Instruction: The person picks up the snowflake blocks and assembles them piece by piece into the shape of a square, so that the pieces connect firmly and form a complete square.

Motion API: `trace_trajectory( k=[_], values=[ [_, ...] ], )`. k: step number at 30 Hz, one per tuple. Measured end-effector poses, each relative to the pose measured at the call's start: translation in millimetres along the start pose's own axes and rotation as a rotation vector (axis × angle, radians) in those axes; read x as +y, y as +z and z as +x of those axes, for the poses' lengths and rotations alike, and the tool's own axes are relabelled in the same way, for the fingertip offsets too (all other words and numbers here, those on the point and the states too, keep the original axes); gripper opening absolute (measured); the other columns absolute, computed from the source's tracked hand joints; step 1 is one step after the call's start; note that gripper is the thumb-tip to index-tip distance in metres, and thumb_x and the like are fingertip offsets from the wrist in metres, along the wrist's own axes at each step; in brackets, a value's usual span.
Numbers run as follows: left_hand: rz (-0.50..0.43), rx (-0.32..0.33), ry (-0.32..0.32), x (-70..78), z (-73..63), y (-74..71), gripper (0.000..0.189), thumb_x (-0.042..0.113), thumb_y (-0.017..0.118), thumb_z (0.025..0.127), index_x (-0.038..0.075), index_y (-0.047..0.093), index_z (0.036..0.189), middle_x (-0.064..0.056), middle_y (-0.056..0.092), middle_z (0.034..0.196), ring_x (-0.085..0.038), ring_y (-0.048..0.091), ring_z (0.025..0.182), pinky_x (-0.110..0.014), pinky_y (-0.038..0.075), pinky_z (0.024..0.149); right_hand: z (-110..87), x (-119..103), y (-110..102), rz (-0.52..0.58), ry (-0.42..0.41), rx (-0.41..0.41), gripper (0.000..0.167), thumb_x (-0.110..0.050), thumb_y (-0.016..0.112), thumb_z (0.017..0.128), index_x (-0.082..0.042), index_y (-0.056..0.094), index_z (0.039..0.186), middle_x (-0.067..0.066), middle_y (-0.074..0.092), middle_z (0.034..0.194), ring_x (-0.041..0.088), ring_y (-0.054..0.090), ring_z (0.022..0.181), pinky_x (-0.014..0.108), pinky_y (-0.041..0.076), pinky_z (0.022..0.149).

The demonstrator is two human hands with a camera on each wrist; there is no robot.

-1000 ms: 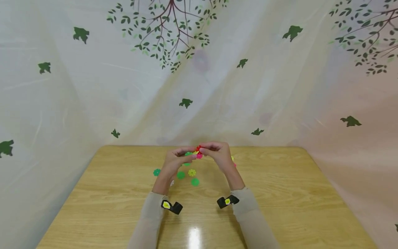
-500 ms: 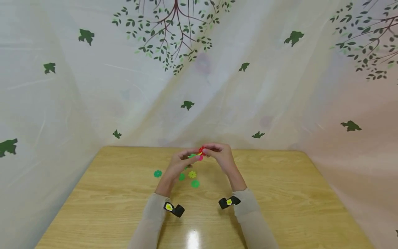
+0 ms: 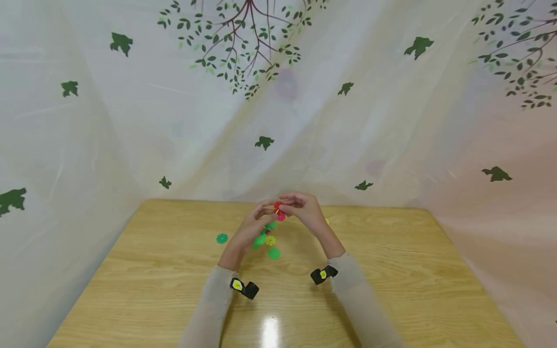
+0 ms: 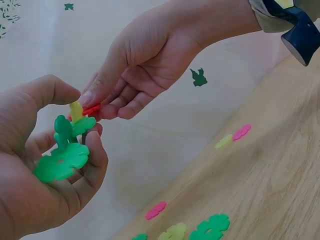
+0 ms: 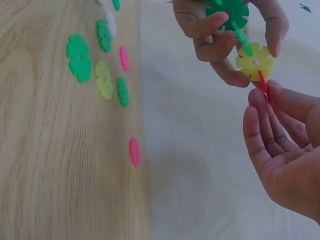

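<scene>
Over the far part of the table, my left hand holds a small chain of slotted flower-shaped plastic discs. A green disc lies against its fingers, joined to more green pieces and to a yellow disc at the chain's end. The left thumb and a finger hold the yellow disc by its edges. My right hand pinches a red disc between thumb and fingers. The red disc stands edge-on to the yellow one and meets its slotted rim; how deep it sits cannot be told.
Loose discs lie on the wooden table: a teal-green one at left, a green one nearer, a yellow one, and several pink, green and white ones. A patterned cloth hangs behind the table's far edge.
The green pieces in my left hand have turned lower, towards the table. Both hands stay close together, with the red disc still in the right fingers at the yellow one.
</scene>
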State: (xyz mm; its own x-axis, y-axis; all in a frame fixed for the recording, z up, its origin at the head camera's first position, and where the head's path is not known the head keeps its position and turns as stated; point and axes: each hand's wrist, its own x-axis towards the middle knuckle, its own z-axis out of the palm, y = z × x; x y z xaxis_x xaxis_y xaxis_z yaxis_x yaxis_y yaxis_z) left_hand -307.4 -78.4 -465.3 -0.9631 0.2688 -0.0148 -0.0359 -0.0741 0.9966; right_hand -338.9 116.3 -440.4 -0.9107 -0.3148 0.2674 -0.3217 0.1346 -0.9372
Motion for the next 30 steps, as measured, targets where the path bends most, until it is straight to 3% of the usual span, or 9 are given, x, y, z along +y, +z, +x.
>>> trace_trajectory(
  k=[5, 9, 12, 18, 22, 26, 30],
  values=[
    [-0.054, 0.034, -0.021, 3.0, -2.7, -7.5, 0.043, 0.023, 0.057, 0.103, 0.022, 0.045, 0.144, -0.010, 0.054, 0.127, -0.015, 0.051, 0.084, -0.028, 0.049, 0.067, -1.6, 0, 1, -0.117, 0.040, -0.061, 0.027, -0.010, 0.072, 0.095, -0.001, 0.072, 0.120, 0.026, 0.074, 0.103, 0.030, 0.072, 0.082, 0.029, 0.060, 0.069],
    [-0.067, 0.059, 0.016, 5.8, -3.2, -13.3, 0.044, 0.021, 0.054, 0.104, 0.020, 0.039, 0.145, -0.007, 0.052, 0.119, -0.016, 0.051, 0.083, -0.030, 0.052, 0.069, -6.2, 5, 1, -0.192, 0.073, -0.161, 0.027, -0.010, 0.072, 0.095, 0.003, 0.071, 0.119, 0.023, 0.075, 0.098, 0.035, 0.072, 0.083, 0.050, 0.062, 0.077],
    [-0.083, 0.094, 0.036, 6.6, -2.0, -16.4, 0.043, 0.019, 0.053, 0.104, 0.017, 0.038, 0.144, -0.007, 0.052, 0.115, -0.015, 0.051, 0.078, -0.029, 0.051, 0.068, -9.9, 13, 3, -0.231, 0.067, -0.254, 0.028, -0.006, 0.073, 0.094, 0.009, 0.070, 0.117, 0.020, 0.075, 0.095, 0.037, 0.072, 0.084, 0.054, 0.061, 0.081],
    [-0.134, 0.196, 0.030, 7.3, -1.2, -17.3, 0.039, 0.020, 0.053, 0.103, 0.018, 0.042, 0.140, -0.011, 0.053, 0.118, -0.010, 0.049, 0.075, -0.021, 0.046, 0.060, -20.0, 30, 4, -0.386, 0.037, -0.422, 0.019, -0.007, 0.075, 0.092, 0.005, 0.074, 0.106, 0.013, 0.076, 0.095, 0.015, 0.070, 0.087, 0.028, 0.060, 0.084],
    [-0.179, 0.230, 0.032, 7.5, -1.3, -16.9, 0.038, 0.021, 0.054, 0.102, 0.021, 0.045, 0.138, -0.007, 0.054, 0.114, -0.007, 0.046, 0.070, -0.017, 0.044, 0.055, -25.2, 37, 6, -0.421, 0.067, -0.469, 0.016, -0.009, 0.078, 0.089, 0.002, 0.075, 0.100, 0.011, 0.076, 0.091, 0.008, 0.067, 0.082, 0.024, 0.060, 0.079],
    [-0.193, 0.223, 0.047, 7.0, -1.3, -17.2, 0.039, 0.024, 0.055, 0.103, 0.022, 0.046, 0.140, 0.000, 0.054, 0.108, -0.006, 0.045, 0.067, -0.017, 0.043, 0.054, -28.0, 38, 9, -0.416, 0.111, -0.487, 0.020, -0.009, 0.082, 0.085, 0.003, 0.074, 0.099, 0.008, 0.073, 0.084, 0.007, 0.063, 0.075, 0.021, 0.056, 0.070],
    [-0.189, 0.218, 0.057, 6.2, -1.1, -17.2, 0.039, 0.025, 0.055, 0.104, 0.022, 0.049, 0.142, -0.001, 0.055, 0.110, -0.006, 0.045, 0.068, -0.017, 0.043, 0.054, -28.8, 35, 15, -0.442, 0.133, -0.503, 0.021, -0.011, 0.086, 0.081, -0.001, 0.075, 0.095, 0.002, 0.068, 0.078, 0.006, 0.058, 0.071, 0.019, 0.051, 0.065]
  ],
)
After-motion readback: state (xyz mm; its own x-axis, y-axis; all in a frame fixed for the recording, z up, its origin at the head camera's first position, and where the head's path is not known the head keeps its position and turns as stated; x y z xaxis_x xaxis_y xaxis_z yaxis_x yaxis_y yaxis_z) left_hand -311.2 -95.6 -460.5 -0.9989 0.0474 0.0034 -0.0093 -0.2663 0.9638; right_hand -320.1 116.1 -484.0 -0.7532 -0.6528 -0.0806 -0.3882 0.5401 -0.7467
